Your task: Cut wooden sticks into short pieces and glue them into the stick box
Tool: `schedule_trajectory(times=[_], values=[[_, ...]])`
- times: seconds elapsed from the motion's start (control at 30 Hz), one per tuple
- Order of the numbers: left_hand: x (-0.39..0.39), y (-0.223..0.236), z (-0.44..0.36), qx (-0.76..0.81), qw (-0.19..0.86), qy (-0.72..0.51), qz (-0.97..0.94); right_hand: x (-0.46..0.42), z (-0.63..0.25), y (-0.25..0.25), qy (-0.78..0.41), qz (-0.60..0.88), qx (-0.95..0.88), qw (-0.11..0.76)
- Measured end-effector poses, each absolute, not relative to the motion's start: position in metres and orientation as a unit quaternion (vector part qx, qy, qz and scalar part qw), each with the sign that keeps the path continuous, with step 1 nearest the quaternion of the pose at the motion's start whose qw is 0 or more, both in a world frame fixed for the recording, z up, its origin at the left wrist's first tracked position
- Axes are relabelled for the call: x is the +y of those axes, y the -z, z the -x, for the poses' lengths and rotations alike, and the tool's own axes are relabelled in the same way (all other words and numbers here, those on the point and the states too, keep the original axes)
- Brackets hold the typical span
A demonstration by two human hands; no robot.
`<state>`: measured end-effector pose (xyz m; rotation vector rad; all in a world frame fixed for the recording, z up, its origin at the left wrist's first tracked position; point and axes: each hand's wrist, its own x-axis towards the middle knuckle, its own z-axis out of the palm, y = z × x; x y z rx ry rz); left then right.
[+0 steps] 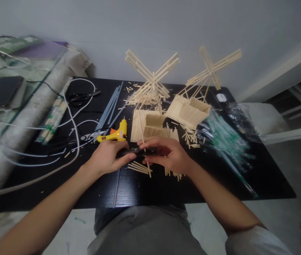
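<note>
On the left, a white loop of cable (78, 137) sprawls across the black tabletop (97, 193); a sleeve snagging it could drag at whatever lies along it. Next comes the yellow pistol-shaped glue gun (117, 134), just beyond the knuckles of the left hand (110, 156) — a careless lift of that hand could knock it, and if the nozzle is hot, burn someone. The left hand is curled around a dark handheld tool (125, 152), thumb laid along it. Across the tool's far end slants a thin pale wooden stick (149, 170), pinched between the thumb and fingers of the right hand (170, 152). From where I stand I can't tell whether the tool bites the stick; those fingertips sit very close to it, so a slip might nip them, and uneven pressure could splinter the wood. The stick's upper end overlaps the nearer pale-stick windmill model (137, 124) in my view, contact unclear, so a jerk might jar its crossed blades. Further right, a second pale-stick windmill model (184, 109) stands beside crumpled clear-and-green plastic wrapping (224, 136), which could shift the model if a forearm swept it.
</note>
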<state>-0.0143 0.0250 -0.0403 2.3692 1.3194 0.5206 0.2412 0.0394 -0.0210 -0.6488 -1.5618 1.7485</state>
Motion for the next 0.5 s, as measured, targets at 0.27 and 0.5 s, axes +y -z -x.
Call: schedule_trajectory(times=[0.27,0.5], values=[[0.027,0.041,0.018,0.517,0.139,-0.153,-0.830,0.040,-0.241,0.020,-0.706,0.273,-0.556,0.344],[0.038,0.035,0.027,0.601,0.201,-0.235,-0.737,0.038,-0.241,0.020,-0.650,0.287,-0.590,0.382]])
